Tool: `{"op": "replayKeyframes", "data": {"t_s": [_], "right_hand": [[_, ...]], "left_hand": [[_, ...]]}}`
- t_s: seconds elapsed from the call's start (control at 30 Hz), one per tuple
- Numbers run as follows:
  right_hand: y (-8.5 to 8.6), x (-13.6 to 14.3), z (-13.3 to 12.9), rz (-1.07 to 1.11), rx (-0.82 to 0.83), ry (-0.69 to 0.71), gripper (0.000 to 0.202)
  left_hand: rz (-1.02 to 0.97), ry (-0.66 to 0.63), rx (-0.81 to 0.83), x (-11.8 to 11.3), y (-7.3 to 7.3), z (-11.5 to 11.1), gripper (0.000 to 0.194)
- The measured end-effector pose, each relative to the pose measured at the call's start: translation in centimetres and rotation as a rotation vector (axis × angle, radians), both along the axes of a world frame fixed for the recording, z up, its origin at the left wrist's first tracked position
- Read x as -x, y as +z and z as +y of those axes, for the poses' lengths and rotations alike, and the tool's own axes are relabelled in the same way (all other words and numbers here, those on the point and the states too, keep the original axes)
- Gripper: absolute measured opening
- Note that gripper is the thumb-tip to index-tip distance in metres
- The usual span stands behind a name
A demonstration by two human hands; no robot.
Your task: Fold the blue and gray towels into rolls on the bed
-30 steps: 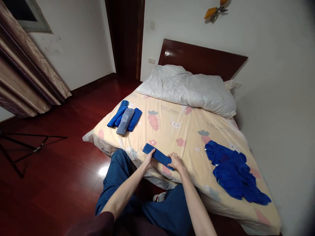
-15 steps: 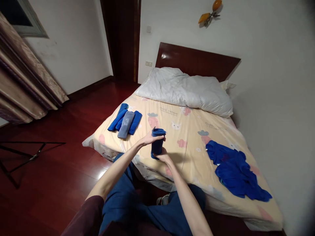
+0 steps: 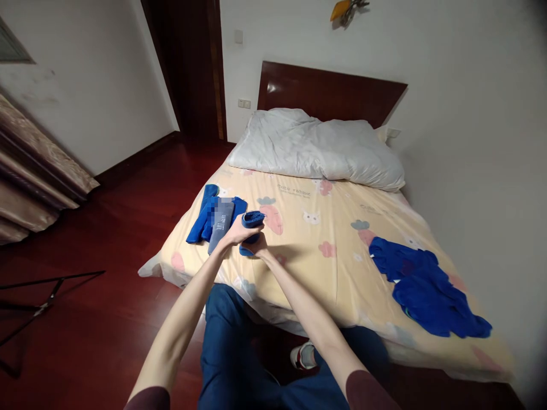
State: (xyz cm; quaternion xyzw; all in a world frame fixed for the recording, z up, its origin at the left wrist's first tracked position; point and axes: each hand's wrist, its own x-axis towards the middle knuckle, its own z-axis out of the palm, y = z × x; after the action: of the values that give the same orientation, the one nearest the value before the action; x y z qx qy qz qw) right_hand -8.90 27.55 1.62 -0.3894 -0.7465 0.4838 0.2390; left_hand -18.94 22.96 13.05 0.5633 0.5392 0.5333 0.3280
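Both hands grip a rolled dark blue cloth (image 3: 253, 218), held upright near the bed's front edge. My left hand (image 3: 236, 231) wraps round its upper part. Lower down, my right hand (image 3: 258, 246) closes on its base. Just left of the hands lie several rolled blue cloths (image 3: 197, 229), with a grey roll (image 3: 221, 230) bearing white lettering on top. Whether the held roll touches the pile cannot be made out. Crumpled blue cloth (image 3: 440, 293) is spread in a heap at the bed's right side.
A yellow patterned sheet (image 3: 299, 273) covers the bed. A bunched white quilt (image 3: 316, 148) lies by the dark wooden headboard (image 3: 329, 88). On the red floor at left stand black metal legs (image 3: 47, 304), below a curtain (image 3: 38, 171). A wall borders the right side.
Both hands have carried the rolled blue cloth leftward, close to the pile of rolls. The view has shifted slightly. The crumpled cloth stays where it was on the bed.
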Motion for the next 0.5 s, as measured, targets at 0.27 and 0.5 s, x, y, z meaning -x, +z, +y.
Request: {"op": "replayKeyframes", "data": {"t_s": [0.27,0.5], "right_hand": [[-6.0,2.6,2.1,0.027,0.108,-0.139,0.039],[-8.2,2.4,2.4,0.086,0.132,-0.182,0.037]], "left_hand": [[-0.044,0.054,0.070,2.6,-5.6,2.0,0.021],[-0.029,0.049,0.075,2.3,-7.1,2.9,0.022]]}}
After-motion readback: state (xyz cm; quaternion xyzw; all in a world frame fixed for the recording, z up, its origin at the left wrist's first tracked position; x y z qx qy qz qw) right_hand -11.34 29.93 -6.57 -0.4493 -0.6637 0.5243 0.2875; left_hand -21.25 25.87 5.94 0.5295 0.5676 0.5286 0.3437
